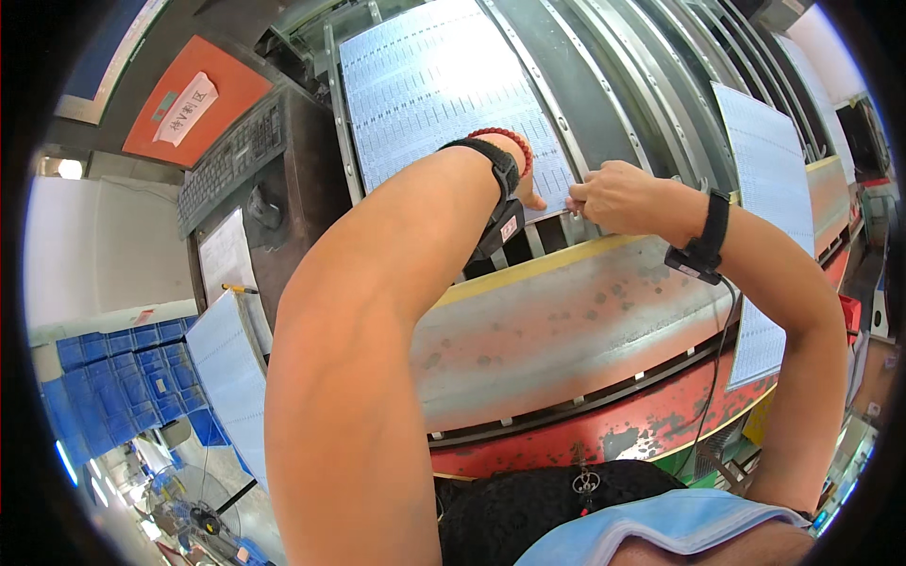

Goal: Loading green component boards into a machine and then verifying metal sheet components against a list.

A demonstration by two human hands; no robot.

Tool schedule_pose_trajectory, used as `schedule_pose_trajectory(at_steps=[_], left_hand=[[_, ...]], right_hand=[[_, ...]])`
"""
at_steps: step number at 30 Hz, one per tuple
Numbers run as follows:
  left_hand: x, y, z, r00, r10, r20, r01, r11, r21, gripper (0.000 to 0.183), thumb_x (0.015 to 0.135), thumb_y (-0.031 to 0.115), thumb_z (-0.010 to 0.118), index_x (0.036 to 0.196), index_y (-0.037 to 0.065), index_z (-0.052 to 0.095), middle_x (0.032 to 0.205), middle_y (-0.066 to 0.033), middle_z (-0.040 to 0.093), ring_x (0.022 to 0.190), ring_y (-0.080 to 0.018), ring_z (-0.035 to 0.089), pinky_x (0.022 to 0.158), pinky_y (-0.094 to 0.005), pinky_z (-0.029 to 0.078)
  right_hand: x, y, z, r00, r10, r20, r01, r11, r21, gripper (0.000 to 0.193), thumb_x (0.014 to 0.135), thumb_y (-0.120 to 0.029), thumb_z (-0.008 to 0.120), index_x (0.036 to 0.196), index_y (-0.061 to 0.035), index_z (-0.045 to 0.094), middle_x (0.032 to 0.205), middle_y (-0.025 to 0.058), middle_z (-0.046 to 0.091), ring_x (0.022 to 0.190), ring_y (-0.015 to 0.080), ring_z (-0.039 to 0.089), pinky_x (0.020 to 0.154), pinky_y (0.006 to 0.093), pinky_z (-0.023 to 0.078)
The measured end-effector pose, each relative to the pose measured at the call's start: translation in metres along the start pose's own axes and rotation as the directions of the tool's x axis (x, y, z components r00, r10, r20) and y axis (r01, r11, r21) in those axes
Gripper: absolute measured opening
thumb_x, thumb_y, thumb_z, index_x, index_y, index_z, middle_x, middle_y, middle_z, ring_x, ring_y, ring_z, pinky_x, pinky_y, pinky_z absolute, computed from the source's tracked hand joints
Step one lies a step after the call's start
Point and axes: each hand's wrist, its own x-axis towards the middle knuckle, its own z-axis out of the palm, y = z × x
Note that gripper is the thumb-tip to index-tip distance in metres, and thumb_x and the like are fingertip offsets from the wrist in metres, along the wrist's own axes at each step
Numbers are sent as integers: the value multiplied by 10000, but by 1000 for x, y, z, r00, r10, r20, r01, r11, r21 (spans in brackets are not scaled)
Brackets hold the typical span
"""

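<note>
A large white panel (425, 85) with rows of small dark slots lies on the metal rails of a machine bed. My left hand (528, 189) rests at the panel's near right corner, its thumb stretched out along the near edge. The wrist and a black strapped device hide most of its fingers. Close beside that corner, my right hand (613, 198) is closed, thumb and fingertips pinched together at the panel's right edge. Whatever is between them is too small to make out. Another white slotted panel (769, 160) stands to the right, partly behind my right forearm.
A worn metal ledge (566, 330) with a yellow edge strip runs before the rails. At left are a keyboard (231, 156), a mouse (265, 205), an orange board (193, 104) and a leaning white panel (226, 368). Blue bins (132, 377) stand beyond. A cable (722, 377) hangs from my right wrist.
</note>
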Motion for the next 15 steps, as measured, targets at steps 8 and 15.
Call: schedule_pose_trajectory(at_steps=[8,15], left_hand=[[11,-3,11,999,41,-7,-42,990,-132,934,636,747,543,1214,15,516,1216,-198,514,1130,-317,504,906,-420,424],[20,-3,19,998,38,-56,-44,991,-127,915,638,742,553,1190,13,538,1176,-190,545,1075,-308,544,872,-420,446]], right_hand=[[0,10,12,999,-38,-38,40,997,69,200,859,-161,500,922,-45,650,869,30,565,842,189,581,669,306,477],[7,7,-2,998,-67,19,67,998,1,197,871,-167,481,884,-60,647,853,32,570,809,197,591,657,318,481]])
